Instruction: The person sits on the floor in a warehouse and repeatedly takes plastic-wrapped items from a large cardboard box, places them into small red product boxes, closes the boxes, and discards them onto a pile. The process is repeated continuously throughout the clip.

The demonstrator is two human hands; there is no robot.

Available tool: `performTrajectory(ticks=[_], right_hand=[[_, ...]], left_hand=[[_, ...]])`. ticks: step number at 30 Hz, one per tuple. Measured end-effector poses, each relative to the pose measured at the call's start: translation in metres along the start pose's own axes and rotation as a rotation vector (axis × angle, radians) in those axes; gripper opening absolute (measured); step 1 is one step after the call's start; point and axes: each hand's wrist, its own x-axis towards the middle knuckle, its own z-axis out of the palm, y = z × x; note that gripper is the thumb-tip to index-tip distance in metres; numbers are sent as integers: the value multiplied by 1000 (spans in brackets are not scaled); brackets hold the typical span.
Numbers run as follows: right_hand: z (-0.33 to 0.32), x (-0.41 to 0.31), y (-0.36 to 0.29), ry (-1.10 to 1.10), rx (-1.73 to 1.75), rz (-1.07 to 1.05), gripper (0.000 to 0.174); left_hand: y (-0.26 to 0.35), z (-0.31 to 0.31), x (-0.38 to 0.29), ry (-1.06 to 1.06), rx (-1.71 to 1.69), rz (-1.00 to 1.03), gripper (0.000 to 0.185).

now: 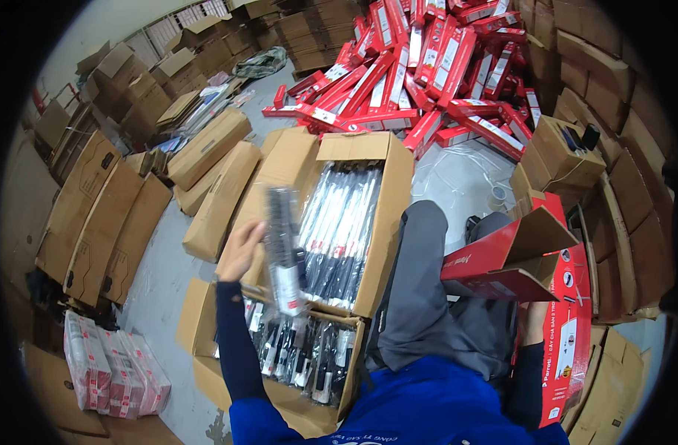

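My left hand [242, 250] grips a black brush head in clear plastic wrapping [283, 250], somewhat blurred, above two open cartons. In the farther carton [397, 178] long wrapped poles [339, 233] lie side by side. The nearer carton [351, 361] holds several wrapped black and white parts [305, 356]. Over my right thigh, a red printed cardboard box [480, 258] is tilted with its open end toward the lower right. My right hand [535, 320] is at that end, mostly hidden behind the flaps, and supports the box; its fingers are out of sight.
Flat red printed boxes [567, 334] are at my right side. Many red boxes [394, 72] form a heap ahead. Brown cartons [222, 200] lie to the left, with wrapped bundles [116, 370] lower left. A tape roll [497, 194] is on the floor near stacked cardboard [561, 150].
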Motion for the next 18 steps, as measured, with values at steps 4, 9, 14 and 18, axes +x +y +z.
performTrajectory(ticks=[4,9,14,18], right_hand=[[12,-9,-8,15,-44,-61,40],[22,-16,-21,52,-20,-45,42],[26,-25,-32,68,-34,14,42],[32,-19,-41,60,-60,71,41]], left_hand=[[-52,135,87,-363,-51,-139,34],[-99,274,88,-55,558,-223,30],[-130,261,94,62,336,-211,33],[-159,200,114,148,-455,-524,37]])
